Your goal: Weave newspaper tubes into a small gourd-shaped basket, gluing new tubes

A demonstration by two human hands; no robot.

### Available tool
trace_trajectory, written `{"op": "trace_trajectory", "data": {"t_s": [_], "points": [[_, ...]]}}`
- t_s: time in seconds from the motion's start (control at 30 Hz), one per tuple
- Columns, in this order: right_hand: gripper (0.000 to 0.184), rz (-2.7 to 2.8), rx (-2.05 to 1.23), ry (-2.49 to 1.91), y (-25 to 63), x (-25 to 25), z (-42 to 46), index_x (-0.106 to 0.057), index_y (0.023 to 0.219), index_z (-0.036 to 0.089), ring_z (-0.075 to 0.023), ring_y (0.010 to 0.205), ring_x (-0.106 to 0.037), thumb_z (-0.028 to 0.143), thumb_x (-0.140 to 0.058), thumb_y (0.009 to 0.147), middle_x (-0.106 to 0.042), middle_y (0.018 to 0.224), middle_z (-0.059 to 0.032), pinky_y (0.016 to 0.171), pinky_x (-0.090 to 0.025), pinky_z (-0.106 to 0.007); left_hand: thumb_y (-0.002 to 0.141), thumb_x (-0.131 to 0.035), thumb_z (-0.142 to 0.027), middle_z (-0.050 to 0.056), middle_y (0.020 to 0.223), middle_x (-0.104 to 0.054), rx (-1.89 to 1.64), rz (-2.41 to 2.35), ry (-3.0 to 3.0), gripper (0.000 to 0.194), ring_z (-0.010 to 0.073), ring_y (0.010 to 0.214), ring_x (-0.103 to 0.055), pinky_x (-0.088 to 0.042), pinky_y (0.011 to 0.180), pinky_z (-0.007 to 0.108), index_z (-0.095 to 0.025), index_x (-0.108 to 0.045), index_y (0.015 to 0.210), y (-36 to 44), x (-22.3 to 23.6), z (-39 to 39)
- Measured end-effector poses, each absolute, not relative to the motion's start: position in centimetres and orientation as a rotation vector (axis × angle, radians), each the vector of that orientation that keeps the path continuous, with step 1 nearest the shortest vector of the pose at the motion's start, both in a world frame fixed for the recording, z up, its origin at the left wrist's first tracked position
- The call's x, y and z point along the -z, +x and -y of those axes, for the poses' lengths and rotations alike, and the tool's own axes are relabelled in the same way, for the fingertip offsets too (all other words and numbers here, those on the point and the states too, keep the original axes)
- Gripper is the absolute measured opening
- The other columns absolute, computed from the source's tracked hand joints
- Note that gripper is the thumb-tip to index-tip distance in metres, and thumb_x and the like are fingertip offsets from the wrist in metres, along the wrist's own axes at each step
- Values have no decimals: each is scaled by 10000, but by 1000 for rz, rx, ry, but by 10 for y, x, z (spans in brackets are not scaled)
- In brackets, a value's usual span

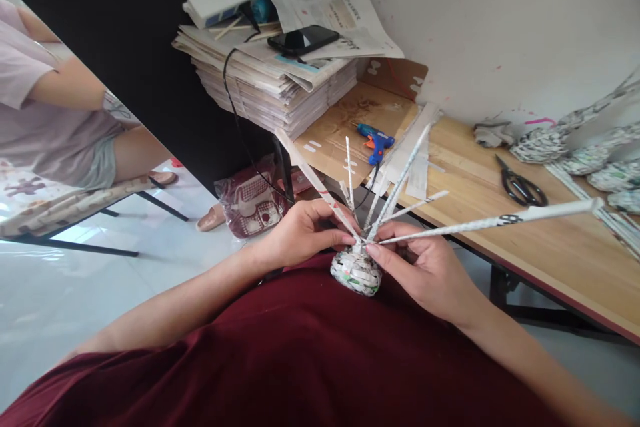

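Note:
A small round body woven from rolled newspaper strips (356, 273) rests against my dark red clothing, with several paper tubes fanning out from its narrow neck. My left hand (310, 232) is closed at the left of that neck, thumb and fingers pinching around the base of a white paper tube (315, 177) that leans up and left. On the other side my right hand (430, 270) pinches the lower end of a long paper tube (500, 221) stretching out to the right. Some of its fingers are hidden behind the tubes.
On the wooden table (465, 180) lie a blue glue gun (373, 141), black scissors (520, 183) and several woven paper pieces (540, 143). A newspaper stack (260, 83) carries a phone (303, 40). At left, another person (65, 93) sits on a chair.

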State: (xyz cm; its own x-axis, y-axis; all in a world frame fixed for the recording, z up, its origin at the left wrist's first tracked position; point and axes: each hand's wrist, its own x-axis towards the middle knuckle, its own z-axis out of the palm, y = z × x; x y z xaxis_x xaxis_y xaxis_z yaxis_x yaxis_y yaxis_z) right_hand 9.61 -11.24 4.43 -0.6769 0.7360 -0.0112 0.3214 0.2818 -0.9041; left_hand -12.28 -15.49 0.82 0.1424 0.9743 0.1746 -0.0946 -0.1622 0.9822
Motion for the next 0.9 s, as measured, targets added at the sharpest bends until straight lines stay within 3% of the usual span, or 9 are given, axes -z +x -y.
{"op": "trace_trajectory", "data": {"t_s": [0.27, 0.53, 0.77, 0.9], "points": [[128, 2096, -1385, -958, 96, -41, 114, -740, 945, 212, -175, 808, -672, 314, -662, 949, -755, 918, -41, 734, -538, -276, 741, -879, -219, 35, 812, -713, -1281, -1009, 1241, 192, 136, 765, -661, -567, 726, 239, -127, -730, 820, -119, -4, 159], [218, 1925, -1606, -1097, 95, -47, 115, -694, 813, 187, -138, 611, -576, 372, -678, 927, -648, 663, -5, 579, -483, -254, 850, -789, -243, 30, 840, -695, -1211, -1008, 1379, 141, 125, 774, -640, -548, 742, 239, -130, -707, 870, -121, -7, 158], [197, 1860, -1680, -1120, 91, -46, 111, -666, 761, 183, -115, 562, -567, 325, -705, 892, -625, 611, 17, 558, -475, -231, 908, -714, -316, 71, 969, -628, -1306, -1089, 1427, 180, 159, 836, -639, -580, 635, 234, -136, -724, 902, -119, -10, 159], [181, 1841, -1716, -1103, 89, -42, 109, -659, 758, 179, -103, 542, -555, 303, -721, 874, -613, 592, 30, 541, -460, -220, 905, -725, -300, 79, 933, -670, -1345, -1056, 1406, 176, 157, 823, -650, -583, 653, 233, -125, -722, 899, -116, -8, 161]]}}
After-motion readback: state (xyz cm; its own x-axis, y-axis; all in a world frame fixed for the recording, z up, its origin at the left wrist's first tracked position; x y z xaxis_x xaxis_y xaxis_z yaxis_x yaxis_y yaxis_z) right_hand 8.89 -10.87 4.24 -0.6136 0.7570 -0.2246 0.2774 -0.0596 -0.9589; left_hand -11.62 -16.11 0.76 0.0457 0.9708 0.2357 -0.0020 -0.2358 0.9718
